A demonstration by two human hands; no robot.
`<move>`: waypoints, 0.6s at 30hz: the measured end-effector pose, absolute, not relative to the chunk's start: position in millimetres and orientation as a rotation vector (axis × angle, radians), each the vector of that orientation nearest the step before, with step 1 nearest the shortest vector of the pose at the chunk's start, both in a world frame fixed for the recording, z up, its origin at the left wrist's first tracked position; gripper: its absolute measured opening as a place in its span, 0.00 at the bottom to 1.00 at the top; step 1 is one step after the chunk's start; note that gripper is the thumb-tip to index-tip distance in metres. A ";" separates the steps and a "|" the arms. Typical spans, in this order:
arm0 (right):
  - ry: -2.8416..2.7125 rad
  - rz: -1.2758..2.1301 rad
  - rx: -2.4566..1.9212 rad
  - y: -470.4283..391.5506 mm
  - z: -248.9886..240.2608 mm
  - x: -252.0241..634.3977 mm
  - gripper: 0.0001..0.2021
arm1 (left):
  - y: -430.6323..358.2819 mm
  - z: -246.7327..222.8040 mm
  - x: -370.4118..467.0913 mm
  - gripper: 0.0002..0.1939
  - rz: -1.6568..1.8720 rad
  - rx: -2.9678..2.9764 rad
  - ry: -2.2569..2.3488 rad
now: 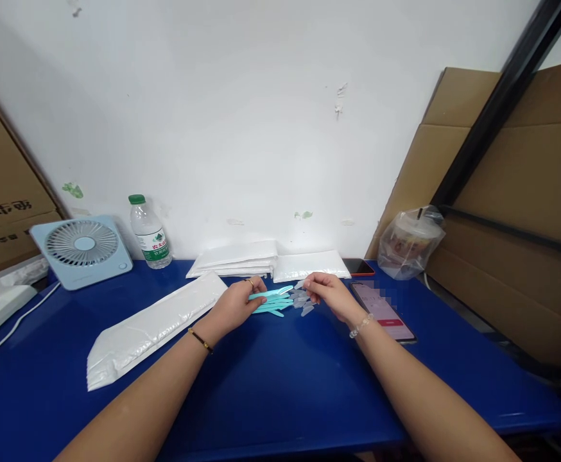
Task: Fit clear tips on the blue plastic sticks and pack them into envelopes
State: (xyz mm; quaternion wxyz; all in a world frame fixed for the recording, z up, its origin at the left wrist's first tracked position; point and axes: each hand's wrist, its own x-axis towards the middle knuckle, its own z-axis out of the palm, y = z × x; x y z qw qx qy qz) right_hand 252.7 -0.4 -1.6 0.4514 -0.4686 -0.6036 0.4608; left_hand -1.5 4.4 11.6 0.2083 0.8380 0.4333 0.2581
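Note:
Near the middle of the blue table [280,385], several thin turquoise sticks [273,307] lie in a loose bunch. My left hand [239,301] is closed at their left end, with thumb and fingers round a turquoise stick whose tip points right. Small translucent pieces [304,307] are scattered just right of the sticks. Over them, my right hand [326,293] has its fingertips pinched on a small translucent piece, partly hidden by the fingers. A long white padded packet [150,333] lies left of my left hand.
White packets [237,256] are stacked by the wall, with another white packet [312,264] beside them. A fan [84,244] and a water bottle [150,234] stand back left. At right are a phone [384,314], an orange-edged device [361,267] and a bagged drink cup [408,244].

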 end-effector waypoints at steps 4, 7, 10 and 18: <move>-1.508 1.156 -1.126 -1.5 -1.9 252.1 0.11 | 5.5 11.3 -1.3 0.06 0.719 2.347 1.219; -1.516 1.171 -1.093 -2.7 -2.4 249.0 0.10 | 5.2 11.5 -0.9 0.05 0.714 2.352 1.215; -1.533 1.201 -1.078 -4.6 -3.1 244.2 0.11 | 3.3 11.4 1.1 0.05 0.694 2.344 1.221; -1.683 1.217 -1.102 -9.4 0.5 238.4 0.15 | -4.0 11.0 7.5 0.05 0.726 2.262 1.124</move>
